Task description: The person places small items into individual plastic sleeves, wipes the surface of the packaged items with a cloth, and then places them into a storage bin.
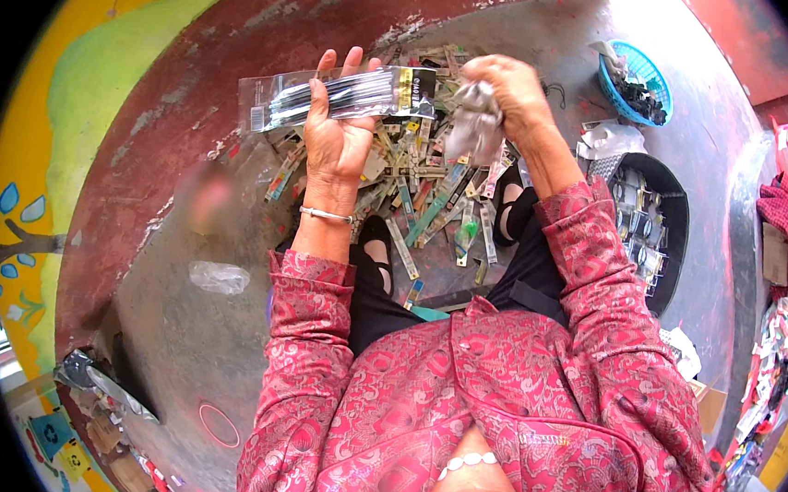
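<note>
My left hand is closed on a clear plastic packet, with the thumb across its front and fingertips above its upper edge. Slim dark and silvery sticks, possibly pens or refills, lie lengthwise inside it; its right end is black and gold. To the right, my right hand grips a crumpled greyish cloth, which hangs below the fingers and is blurred. Both hands are raised over a loose pile of long, narrow packets on the floor, spread between and beyond my feet.
A blue basket with dark items stands at the far right. Nearer is a black round tub holding packaged pieces, beside a clear plastic bag. A crumpled clear wrapper and a pink ring lie on the left floor.
</note>
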Demonstrator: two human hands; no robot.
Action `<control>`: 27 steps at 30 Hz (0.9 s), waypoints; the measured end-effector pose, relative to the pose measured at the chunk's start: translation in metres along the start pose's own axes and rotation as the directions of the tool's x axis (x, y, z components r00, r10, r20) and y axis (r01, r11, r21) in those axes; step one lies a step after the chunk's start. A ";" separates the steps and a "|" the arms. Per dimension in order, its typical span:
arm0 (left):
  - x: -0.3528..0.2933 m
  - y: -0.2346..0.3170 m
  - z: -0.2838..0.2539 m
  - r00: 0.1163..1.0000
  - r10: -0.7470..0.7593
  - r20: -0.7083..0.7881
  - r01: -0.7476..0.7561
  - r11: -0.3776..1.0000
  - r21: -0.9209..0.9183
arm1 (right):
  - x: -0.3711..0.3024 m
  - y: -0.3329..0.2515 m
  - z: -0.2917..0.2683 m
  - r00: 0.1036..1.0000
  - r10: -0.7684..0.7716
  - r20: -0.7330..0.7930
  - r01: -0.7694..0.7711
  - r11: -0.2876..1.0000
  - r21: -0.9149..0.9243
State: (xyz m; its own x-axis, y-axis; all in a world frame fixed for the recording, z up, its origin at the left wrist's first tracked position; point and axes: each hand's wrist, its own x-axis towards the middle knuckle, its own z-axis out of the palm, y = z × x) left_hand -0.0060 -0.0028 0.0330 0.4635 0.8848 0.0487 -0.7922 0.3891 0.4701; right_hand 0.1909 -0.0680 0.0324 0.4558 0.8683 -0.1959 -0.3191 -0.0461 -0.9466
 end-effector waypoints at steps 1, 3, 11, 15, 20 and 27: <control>0.000 0.001 0.000 1.000 -0.015 0.000 0.015 1.000 -0.015 | -0.001 -0.005 -0.003 0.997 -0.060 -0.055 0.069 0.982 0.174; -0.001 -0.002 0.002 0.999 -0.041 -0.004 0.041 0.999 0.017 | -0.005 -0.017 0.009 0.929 -0.326 -0.174 0.341 0.938 0.063; 0.004 -0.005 -0.007 0.960 -0.211 0.185 0.263 0.907 -0.328 | -0.027 0.029 0.068 0.420 -0.808 0.414 0.787 0.097 -0.610; 0.006 0.009 -0.004 0.970 -0.149 0.194 0.208 0.920 -0.333 | -0.011 0.035 0.053 0.484 -0.810 0.331 0.782 0.232 -0.578; -0.001 0.023 0.001 0.997 -0.023 0.067 0.027 0.998 -0.060 | 0.003 0.008 0.026 0.759 -0.633 -0.149 0.442 0.670 -0.597; -0.003 0.003 0.000 0.980 -0.175 0.095 0.181 0.982 -0.054 | -0.026 0.022 0.088 0.209 -0.783 0.586 0.922 -0.042 -0.385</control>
State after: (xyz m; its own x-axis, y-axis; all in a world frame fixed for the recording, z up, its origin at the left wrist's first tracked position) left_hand -0.0097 -0.0041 0.0343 0.6308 0.7744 0.0489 -0.7154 0.5561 0.4230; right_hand 0.0989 -0.0480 0.0392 -0.1416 0.5069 0.8503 0.7537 0.6121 -0.2394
